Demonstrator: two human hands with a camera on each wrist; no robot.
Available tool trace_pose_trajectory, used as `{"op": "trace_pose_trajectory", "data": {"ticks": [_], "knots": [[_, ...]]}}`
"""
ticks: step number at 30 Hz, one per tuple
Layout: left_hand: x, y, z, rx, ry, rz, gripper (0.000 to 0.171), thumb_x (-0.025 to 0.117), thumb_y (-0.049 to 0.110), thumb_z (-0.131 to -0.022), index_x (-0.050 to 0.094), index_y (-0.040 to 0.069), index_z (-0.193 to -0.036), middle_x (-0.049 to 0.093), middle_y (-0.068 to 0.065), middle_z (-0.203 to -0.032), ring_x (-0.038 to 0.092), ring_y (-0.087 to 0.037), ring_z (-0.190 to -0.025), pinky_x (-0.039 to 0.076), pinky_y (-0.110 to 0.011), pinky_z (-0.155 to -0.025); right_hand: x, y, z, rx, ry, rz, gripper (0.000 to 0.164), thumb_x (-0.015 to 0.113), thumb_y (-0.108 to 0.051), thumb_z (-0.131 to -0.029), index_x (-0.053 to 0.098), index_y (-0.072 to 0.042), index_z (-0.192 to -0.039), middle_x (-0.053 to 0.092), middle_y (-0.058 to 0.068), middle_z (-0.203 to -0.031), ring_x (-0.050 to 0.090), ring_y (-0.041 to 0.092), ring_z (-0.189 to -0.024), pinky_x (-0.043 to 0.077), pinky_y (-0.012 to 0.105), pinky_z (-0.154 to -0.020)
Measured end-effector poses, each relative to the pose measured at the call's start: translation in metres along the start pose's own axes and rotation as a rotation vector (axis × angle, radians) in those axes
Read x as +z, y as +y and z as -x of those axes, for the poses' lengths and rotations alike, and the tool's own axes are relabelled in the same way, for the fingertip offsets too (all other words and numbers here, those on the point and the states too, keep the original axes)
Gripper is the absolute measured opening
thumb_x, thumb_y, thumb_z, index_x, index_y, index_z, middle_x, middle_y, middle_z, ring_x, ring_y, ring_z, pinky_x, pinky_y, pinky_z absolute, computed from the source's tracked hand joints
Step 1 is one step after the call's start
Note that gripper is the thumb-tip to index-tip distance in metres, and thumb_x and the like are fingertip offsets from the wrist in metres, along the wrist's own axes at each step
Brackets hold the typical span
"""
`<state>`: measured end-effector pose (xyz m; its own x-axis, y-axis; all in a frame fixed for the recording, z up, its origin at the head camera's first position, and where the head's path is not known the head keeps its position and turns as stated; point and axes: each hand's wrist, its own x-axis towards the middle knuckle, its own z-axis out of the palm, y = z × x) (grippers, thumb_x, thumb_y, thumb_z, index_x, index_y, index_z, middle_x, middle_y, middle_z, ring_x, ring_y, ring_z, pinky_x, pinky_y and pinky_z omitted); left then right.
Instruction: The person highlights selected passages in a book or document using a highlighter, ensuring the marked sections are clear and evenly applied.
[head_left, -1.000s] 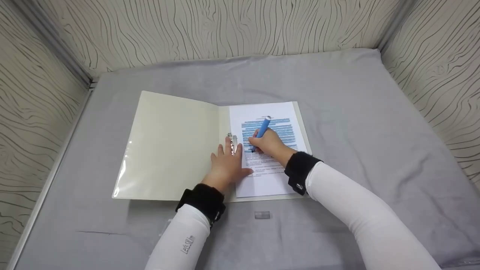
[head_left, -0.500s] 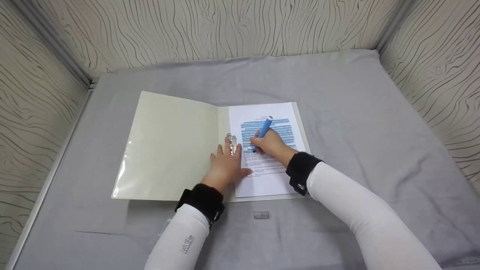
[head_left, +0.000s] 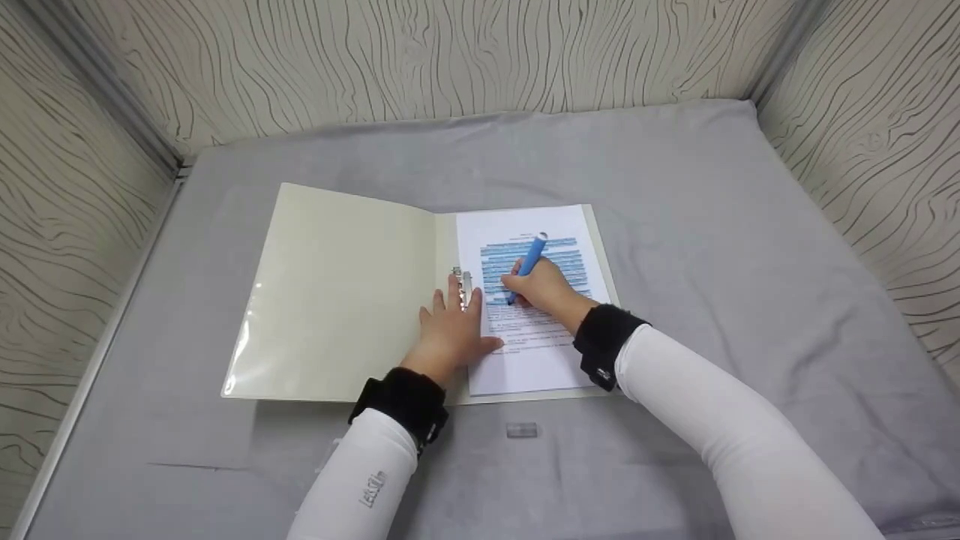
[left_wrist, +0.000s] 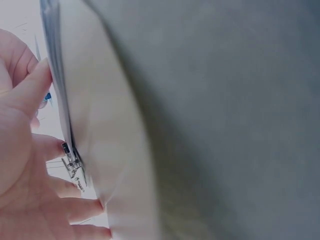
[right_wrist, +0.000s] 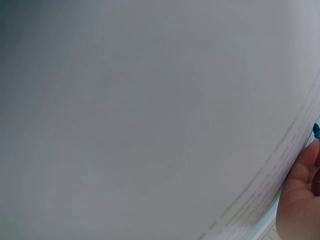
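Pale walls with a dark wood-grain pattern (head_left: 480, 52) fill the top and sides of the frame, around a desk under wrinkled grey cloth (head_left: 690, 180). Left of centre lies the raised cover of an open, cream plastic folder (head_left: 337, 300). My left grip (head_left: 448, 330) clasps nothing: its fingers spread flat over and beside the folder's silvery metal clip (head_left: 467, 283), its thumb on the white printed paper (head_left: 540, 375) at centre. Below that, in the lower centre, sits a small grey translucent block (head_left: 521, 430). My right grip (head_left: 547, 289) pinches a thick blue marker (head_left: 532, 256), which leans over the middle of the page. Its dark tip has crept slightly rightward along a line below the blue bands, while my left grip has held its place; I judge that line partly coloured, with plain text left below.
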<state>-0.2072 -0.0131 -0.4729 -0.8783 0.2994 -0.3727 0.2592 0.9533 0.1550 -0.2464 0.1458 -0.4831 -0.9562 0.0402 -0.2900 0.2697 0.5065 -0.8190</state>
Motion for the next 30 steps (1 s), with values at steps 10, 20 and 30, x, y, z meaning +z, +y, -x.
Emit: {"op": "trace_pose_trajectory", "data": {"ticks": [10, 20, 30], "knots": [[-0.0002, -0.0002, -0.0003, -0.004, -0.005, -0.011, 0.090, 0.057, 0.060, -0.082, 0.019, 0.015, -0.150, -0.002, -0.019, -0.154, 0.011, -0.044, -0.137, 0.020, -0.060, -0.104, -0.0005, 0.0002, 0.0005, 0.004, 0.000, 0.014, 0.018, 0.064, -0.021, -0.086, 0.053, -0.008, -0.079, 0.052, -0.002, -0.063, 0.052, 0.008, -0.054, 0.041, 0.019, -0.052], [0.0002, -0.0004, -0.0002, -0.002, -0.006, -0.013, 0.090, 0.056, 0.061, -0.082, 0.019, 0.015, -0.150, -0.002, -0.019, -0.154, 0.011, -0.044, -0.137, 0.020, -0.060, -0.104, -0.0026, 0.0006, 0.0026, -0.001, 0.001, 0.004, 0.018, 0.064, -0.021, -0.086, 0.054, -0.007, -0.080, 0.052, -0.001, -0.062, 0.051, 0.009, -0.054, 0.041, 0.020, -0.052], [0.0007, -0.0001, -0.0004, 0.001, 0.004, -0.030, 0.090, 0.057, 0.061, -0.082, 0.020, 0.016, -0.150, 0.000, -0.019, -0.154, 0.013, -0.044, -0.137, 0.022, -0.059, -0.103, -0.0059, 0.0022, 0.0036, 0.003, -0.011, -0.001, 0.017, 0.062, -0.020, -0.087, 0.053, -0.008, -0.080, 0.052, -0.002, -0.062, 0.051, 0.008, -0.054, 0.041, 0.019, -0.053]]}}
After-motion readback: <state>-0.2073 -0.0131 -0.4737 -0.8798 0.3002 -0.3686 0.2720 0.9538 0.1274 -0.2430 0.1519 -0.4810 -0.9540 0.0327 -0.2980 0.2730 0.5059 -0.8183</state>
